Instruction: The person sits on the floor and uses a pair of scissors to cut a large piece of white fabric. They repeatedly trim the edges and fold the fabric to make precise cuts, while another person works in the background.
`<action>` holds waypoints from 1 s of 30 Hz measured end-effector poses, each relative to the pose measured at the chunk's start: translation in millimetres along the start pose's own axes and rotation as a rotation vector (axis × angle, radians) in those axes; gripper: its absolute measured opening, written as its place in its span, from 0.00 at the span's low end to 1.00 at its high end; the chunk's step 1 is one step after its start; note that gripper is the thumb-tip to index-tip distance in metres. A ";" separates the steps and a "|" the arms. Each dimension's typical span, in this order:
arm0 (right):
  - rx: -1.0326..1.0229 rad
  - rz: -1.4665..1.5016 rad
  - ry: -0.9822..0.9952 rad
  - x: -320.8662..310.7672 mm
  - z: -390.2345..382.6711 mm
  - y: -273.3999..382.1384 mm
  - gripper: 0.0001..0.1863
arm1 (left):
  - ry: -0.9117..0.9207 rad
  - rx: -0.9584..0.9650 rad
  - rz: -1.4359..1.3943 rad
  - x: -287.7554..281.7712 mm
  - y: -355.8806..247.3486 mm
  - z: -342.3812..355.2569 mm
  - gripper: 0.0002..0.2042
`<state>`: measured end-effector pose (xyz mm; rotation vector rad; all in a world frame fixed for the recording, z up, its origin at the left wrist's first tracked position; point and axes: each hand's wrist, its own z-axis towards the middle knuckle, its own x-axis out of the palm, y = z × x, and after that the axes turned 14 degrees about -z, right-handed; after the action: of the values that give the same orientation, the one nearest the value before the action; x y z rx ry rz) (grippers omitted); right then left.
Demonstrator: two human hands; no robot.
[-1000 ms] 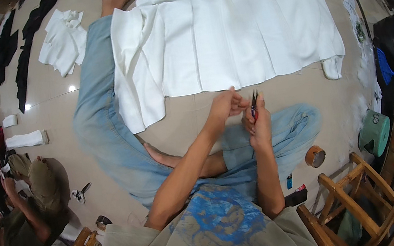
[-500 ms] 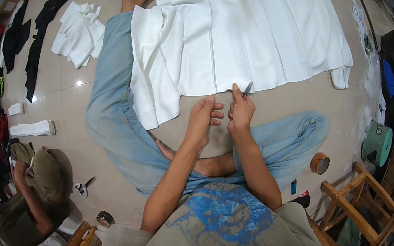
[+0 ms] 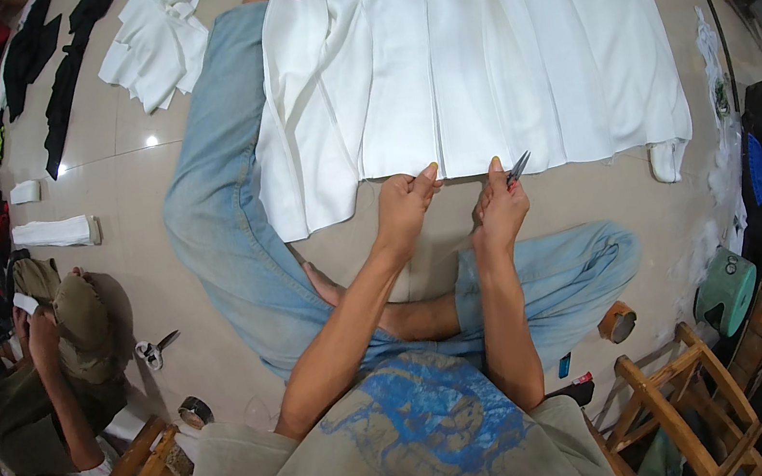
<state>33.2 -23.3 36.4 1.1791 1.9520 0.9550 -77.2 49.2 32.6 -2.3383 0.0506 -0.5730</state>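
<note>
Pinching the near hem of the white cloth [image 3: 474,69], the left hand [image 3: 404,207] has thumb and fingers closed on the fabric edge, right where the pleated folds meet the tiled floor [image 3: 192,138]. Just beside it, the right hand [image 3: 497,207] is clenched around small scissors [image 3: 517,166], blades angled up and touching that same hem. The cloth itself lies spread flat across the floor's far side, one end draped over the person's outstretched leg in blue jeans [image 3: 223,221].

As for progress, the near edge looks whole, no cut running into the fabric that can be made out, so the snipping seems barely begun, if at all; the blades sit at the border only, and the whole length of cloth looks still to be dealt with.

Round about: a crumpled white bundle [image 3: 153,36] at the far-left of the floor, a second pair of scissors [image 3: 155,349] lying near the left edge, a tape roll [image 3: 618,322] by the wooden chair [image 3: 686,400], and another person [image 3: 49,372] crouched at the left.
</note>
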 end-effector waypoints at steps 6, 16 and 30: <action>0.106 -0.005 0.057 -9.0 15.1 -3.8 0.19 | 0.084 0.044 0.069 -2.5 8.3 2.7 0.20; 0.160 -0.181 0.437 -25.7 -48.3 -24.4 0.30 | 0.189 -0.001 -0.112 -11.1 18.3 7.7 0.21; 0.284 -0.104 0.589 -14.0 -40.9 -15.4 0.28 | 0.255 -0.097 -0.294 -12.9 5.3 4.0 0.18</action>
<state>-1.6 -51.3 47.0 0.9987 2.6608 1.0792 -86.5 50.4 21.5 -2.3693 -0.1531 -1.0330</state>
